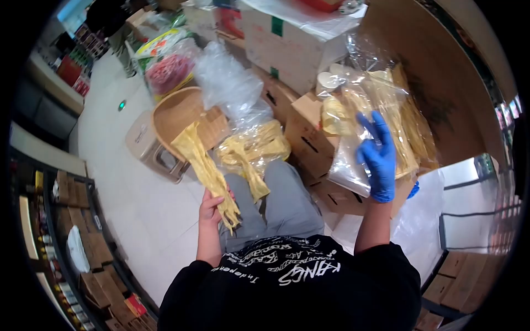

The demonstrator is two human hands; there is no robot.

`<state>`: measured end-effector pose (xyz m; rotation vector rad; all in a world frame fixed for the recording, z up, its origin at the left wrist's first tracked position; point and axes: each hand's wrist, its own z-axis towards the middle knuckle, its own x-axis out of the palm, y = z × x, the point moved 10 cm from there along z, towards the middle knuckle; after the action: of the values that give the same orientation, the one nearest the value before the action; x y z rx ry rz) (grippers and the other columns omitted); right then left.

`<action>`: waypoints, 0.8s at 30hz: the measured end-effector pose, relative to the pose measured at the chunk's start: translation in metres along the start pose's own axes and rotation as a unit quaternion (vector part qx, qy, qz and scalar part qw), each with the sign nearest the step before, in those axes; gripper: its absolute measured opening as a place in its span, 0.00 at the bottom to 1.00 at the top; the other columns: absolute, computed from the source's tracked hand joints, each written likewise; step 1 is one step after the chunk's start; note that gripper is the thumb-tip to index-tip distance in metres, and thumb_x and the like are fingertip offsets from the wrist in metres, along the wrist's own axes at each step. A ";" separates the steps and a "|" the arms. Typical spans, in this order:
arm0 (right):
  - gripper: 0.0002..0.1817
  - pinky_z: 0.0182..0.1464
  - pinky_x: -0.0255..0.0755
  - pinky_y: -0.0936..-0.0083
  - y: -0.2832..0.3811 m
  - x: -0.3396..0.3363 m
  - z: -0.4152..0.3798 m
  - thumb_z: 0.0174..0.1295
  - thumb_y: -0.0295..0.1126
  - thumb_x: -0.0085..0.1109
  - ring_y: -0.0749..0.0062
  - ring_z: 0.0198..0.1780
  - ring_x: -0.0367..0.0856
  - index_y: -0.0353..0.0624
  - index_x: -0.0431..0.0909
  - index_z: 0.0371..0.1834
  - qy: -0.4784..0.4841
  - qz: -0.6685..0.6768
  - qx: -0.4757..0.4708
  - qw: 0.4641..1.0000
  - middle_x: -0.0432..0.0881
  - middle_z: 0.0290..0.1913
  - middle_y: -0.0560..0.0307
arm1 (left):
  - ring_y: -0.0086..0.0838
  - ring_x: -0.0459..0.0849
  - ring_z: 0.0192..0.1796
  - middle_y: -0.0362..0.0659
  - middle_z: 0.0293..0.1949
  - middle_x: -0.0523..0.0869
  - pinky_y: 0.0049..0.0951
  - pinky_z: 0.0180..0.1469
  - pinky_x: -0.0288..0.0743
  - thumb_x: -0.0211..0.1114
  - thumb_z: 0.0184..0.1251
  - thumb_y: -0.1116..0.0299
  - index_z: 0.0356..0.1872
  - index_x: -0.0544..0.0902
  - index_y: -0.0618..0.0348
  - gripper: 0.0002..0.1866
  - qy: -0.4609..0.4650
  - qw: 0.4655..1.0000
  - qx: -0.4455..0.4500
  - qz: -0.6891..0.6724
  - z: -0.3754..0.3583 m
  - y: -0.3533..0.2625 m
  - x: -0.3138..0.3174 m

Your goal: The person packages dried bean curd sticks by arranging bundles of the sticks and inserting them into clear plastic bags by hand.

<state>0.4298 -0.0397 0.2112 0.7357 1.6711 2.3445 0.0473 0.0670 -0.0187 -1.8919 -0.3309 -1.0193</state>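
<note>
My left hand, bare, grips the lower part of a long, wrinkled yellow strip, whose upper end lies over the rim of a round tan basket. My right hand, in a blue glove, is raised over clear plastic bags, fingers apart and nothing visible between them. Long yellow strips in clear plastic lie on a cardboard box beside it. More yellow pieces in a clear bag rest by my knees, one piece hanging between them.
A beige stool stands under the basket. Behind are crumpled clear plastic, a bag of pink items and a large white box. Shelves with cartons line the left. A person stands at the far upper left.
</note>
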 end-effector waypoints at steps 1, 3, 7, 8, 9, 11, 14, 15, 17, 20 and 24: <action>0.38 0.32 0.72 0.85 -0.015 0.030 -0.001 0.56 0.23 0.60 0.84 0.27 0.72 0.39 0.57 0.72 0.065 0.026 0.048 0.996 0.68 0.66 0.41 | 0.42 0.81 0.43 0.50 0.43 0.76 0.43 0.46 0.81 0.63 0.47 0.81 0.60 0.64 0.60 0.34 0.024 0.999 0.007 -0.023 0.003 -0.003 0.008; 0.43 0.32 0.73 0.86 -0.051 0.069 -0.001 0.55 0.25 0.63 0.84 0.26 0.72 0.41 0.52 0.74 0.135 0.103 0.095 0.981 0.68 0.66 0.39 | 0.41 0.81 0.43 0.50 0.43 0.76 0.43 0.47 0.80 0.64 0.47 0.80 0.61 0.64 0.59 0.35 0.044 0.998 0.020 -0.043 0.001 -0.012 0.017; 0.49 0.34 0.72 0.84 -0.105 0.120 0.004 0.52 0.25 0.67 0.82 0.26 0.73 0.48 0.47 0.77 0.223 0.220 0.166 0.935 0.66 0.66 0.36 | 0.40 0.81 0.44 0.49 0.43 0.75 0.41 0.48 0.80 0.65 0.47 0.78 0.72 0.54 0.50 0.47 0.052 0.997 0.038 -0.041 -0.012 -0.028 0.015; 0.50 0.34 0.71 0.83 -0.112 0.130 0.007 0.52 0.25 0.67 0.81 0.26 0.73 0.49 0.47 0.77 0.231 0.266 0.173 0.920 0.66 0.66 0.37 | 0.40 0.81 0.44 0.49 0.43 0.75 0.41 0.48 0.80 0.65 0.47 0.78 0.73 0.53 0.49 0.48 0.052 0.997 0.037 -0.034 -0.016 -0.030 0.013; 0.51 0.33 0.70 0.83 -0.119 0.139 0.010 0.51 0.25 0.68 0.81 0.26 0.72 0.50 0.46 0.77 0.239 0.311 0.181 0.902 0.67 0.66 0.37 | 0.40 0.81 0.44 0.49 0.43 0.75 0.41 0.48 0.80 0.65 0.48 0.78 0.74 0.52 0.48 0.48 0.051 0.998 0.036 -0.028 -0.020 -0.031 0.011; 0.51 0.35 0.68 0.79 -0.132 0.149 0.018 0.51 0.23 0.66 0.79 0.25 0.72 0.54 0.46 0.77 0.250 0.329 0.183 0.892 0.67 0.66 0.39 | 0.40 0.81 0.44 0.49 0.43 0.75 0.41 0.48 0.80 0.65 0.48 0.78 0.73 0.52 0.50 0.48 0.050 0.997 0.044 -0.031 -0.027 -0.034 0.008; 0.50 0.39 0.67 0.75 -0.132 0.171 0.038 0.51 0.19 0.60 0.79 0.26 0.72 0.59 0.46 0.77 0.256 0.374 0.156 0.878 0.64 0.69 0.40 | 0.40 0.81 0.44 0.49 0.43 0.76 0.42 0.48 0.80 0.65 0.48 0.79 0.73 0.53 0.52 0.47 0.047 0.997 0.040 -0.048 -0.034 -0.031 0.005; 0.50 0.39 0.67 0.75 -0.136 0.178 0.048 0.51 0.19 0.60 0.79 0.26 0.72 0.59 0.46 0.77 0.256 0.374 0.160 0.877 0.64 0.69 0.40 | 0.41 0.81 0.45 0.50 0.43 0.76 0.43 0.49 0.80 0.64 0.49 0.80 0.73 0.53 0.53 0.47 0.047 0.997 0.031 -0.061 -0.035 -0.028 0.004; 0.49 0.40 0.69 0.77 -0.129 0.192 0.065 0.52 0.17 0.58 0.77 0.28 0.74 0.57 0.46 0.77 0.290 0.379 0.108 0.872 0.64 0.69 0.43 | 0.41 0.82 0.45 0.50 0.43 0.77 0.44 0.49 0.80 0.64 0.49 0.80 0.71 0.56 0.55 0.44 0.034 0.998 0.018 -0.056 -0.033 -0.020 -0.005; 0.37 0.42 0.71 0.79 -0.149 0.182 0.089 0.53 0.16 0.55 0.75 0.32 0.76 0.44 0.60 0.70 0.252 0.190 0.115 0.942 0.71 0.64 0.45 | 0.43 0.83 0.45 0.50 0.44 0.78 0.46 0.49 0.81 0.63 0.50 0.81 0.66 0.61 0.58 0.38 0.007 0.999 -0.006 -0.031 -0.021 -0.002 -0.025; 0.22 0.40 0.71 0.81 -0.200 0.126 0.089 0.54 0.17 0.54 0.75 0.34 0.77 0.34 0.76 0.56 0.164 0.047 0.161 0.972 0.82 0.46 0.54 | 0.43 0.84 0.46 0.51 0.44 0.79 0.46 0.49 0.82 0.60 0.53 0.84 0.58 0.67 0.63 0.28 -0.004 0.999 -0.026 -0.036 -0.003 0.016 -0.036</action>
<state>0.3352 0.1579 0.0857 0.5013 2.2399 2.3900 0.0328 0.0622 -0.0551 -1.9431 -0.3836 -1.0769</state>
